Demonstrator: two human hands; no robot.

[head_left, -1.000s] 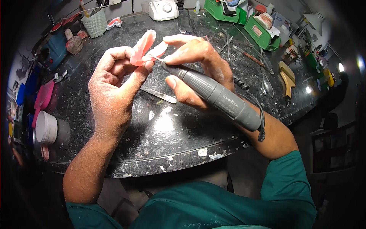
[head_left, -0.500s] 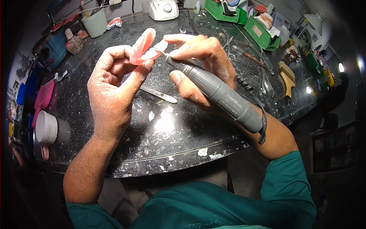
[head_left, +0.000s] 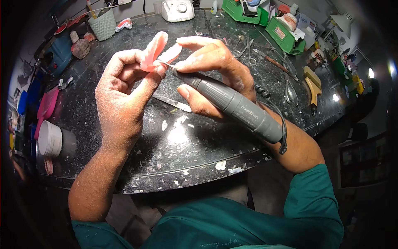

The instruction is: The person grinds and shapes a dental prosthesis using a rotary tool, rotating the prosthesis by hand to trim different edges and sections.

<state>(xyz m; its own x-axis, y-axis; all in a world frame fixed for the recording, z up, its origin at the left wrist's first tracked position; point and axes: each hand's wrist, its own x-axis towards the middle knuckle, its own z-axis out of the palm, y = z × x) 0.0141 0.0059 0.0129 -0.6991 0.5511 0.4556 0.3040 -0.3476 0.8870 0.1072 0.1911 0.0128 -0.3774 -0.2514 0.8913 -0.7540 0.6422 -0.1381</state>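
Pinched between the thumb and fingers of my left hand [head_left: 124, 83] is a pink denture [head_left: 152, 54], raised above the bench with its open side toward the right. White dust coats this hand and wrist. My right hand [head_left: 217, 68] grips a dark grey rotary handpiece [head_left: 232, 101], slanting up to the left. Its thin bur [head_left: 166, 64] reaches the inner part of the denture near my left thumb; whether it touches the surface I cannot tell. A coiled cord runs from the handpiece's rear end. Below the hands a metal scalpel handle [head_left: 172, 102] lies on the bench.
The black, dust-specked bench [head_left: 157, 162] curves around me. A white control box [head_left: 178, 10] and a woven basket [head_left: 103, 25] stand at the back. Green bins [head_left: 284, 37], scissors [head_left: 249, 52] and a wooden brush [head_left: 313, 89] lie right; a white tub [head_left: 50, 138] stands left.
My right hand and the handpiece have shifted a little left and down, bringing the bur deeper into the denture's opening. The left hand and denture have barely moved.
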